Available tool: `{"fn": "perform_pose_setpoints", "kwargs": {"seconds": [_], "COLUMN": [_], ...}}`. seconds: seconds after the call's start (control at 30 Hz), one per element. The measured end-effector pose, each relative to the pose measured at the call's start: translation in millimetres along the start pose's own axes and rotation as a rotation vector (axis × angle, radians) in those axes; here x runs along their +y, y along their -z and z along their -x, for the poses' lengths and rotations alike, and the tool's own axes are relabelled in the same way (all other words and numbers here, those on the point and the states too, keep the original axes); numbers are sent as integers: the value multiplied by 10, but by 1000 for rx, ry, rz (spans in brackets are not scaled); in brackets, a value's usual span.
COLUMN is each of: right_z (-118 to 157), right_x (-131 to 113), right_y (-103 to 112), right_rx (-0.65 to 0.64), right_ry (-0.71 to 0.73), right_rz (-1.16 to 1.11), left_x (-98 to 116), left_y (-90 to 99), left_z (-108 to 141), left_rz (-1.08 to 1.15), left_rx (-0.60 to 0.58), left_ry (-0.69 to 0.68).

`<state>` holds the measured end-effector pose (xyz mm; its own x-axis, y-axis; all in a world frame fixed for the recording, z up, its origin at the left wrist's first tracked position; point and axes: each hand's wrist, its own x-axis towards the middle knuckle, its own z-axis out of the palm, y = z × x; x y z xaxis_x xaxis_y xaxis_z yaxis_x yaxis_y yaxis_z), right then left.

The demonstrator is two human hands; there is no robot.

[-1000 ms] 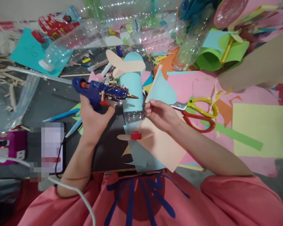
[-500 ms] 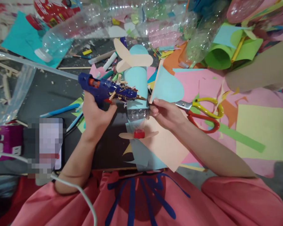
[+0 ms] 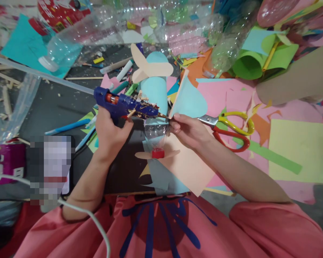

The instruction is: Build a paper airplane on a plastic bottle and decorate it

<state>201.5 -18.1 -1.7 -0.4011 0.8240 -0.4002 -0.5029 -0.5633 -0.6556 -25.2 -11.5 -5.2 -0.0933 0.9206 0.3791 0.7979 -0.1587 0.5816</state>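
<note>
My left hand [image 3: 110,129] is wrapped round the handle of a blue glue gun [image 3: 121,105], whose barrel is littered with wood splinters. A long clear glue stick [image 3: 56,80] runs out of its back. My right hand [image 3: 190,130] pinches the lower end of a light blue paper piece [image 3: 192,98] with a peach folded edge [image 3: 178,94]. The gun's nozzle points right, at the bottom of that edge, by my right fingertips. Behind the nozzle lies a plastic bottle [image 3: 156,132] wrapped in blue paper, its red cap [image 3: 158,153] towards me, with peach paper blades [image 3: 153,70] at the far end.
Scissors with yellow and red handles [image 3: 233,130] lie right of my right hand, on pink paper [image 3: 218,93]. Clear bottles [image 3: 78,39] and paper scraps crowd the back. A phone [image 3: 67,179], a purple box [image 3: 6,163] and a white cable [image 3: 94,222] are at left.
The glue gun in my left hand has shifted slightly right, bringing its nozzle up to the peach edge. My right hand and the paper piece have moved only a little.
</note>
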Motion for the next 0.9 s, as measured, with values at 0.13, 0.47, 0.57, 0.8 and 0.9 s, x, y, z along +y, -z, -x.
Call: {"fn": "perform_pose_setpoints", "kwargs": {"seconds": [0.13,0.47,0.57,0.8,0.9], "right_z": [0,-4,-9,-3,3], "right_x": [0,27,39,33,31], "right_y": [-18,1,4,-13,-15], "right_rx": [32,9,-2,8,6], "right_ry": [-7,27,46,54,56], "right_rz": [18,27,42,79,100], "left_x": [22,-24,-34,-36,-38], "left_y": [7,4,4,7,9], "left_z": [-3,-2,-4,-3,-7], "left_rz": [-1,7,17,-17,-26], "left_rx": [-5,-32,-18,5,21], "left_ry": [20,8,15,19,21]}}
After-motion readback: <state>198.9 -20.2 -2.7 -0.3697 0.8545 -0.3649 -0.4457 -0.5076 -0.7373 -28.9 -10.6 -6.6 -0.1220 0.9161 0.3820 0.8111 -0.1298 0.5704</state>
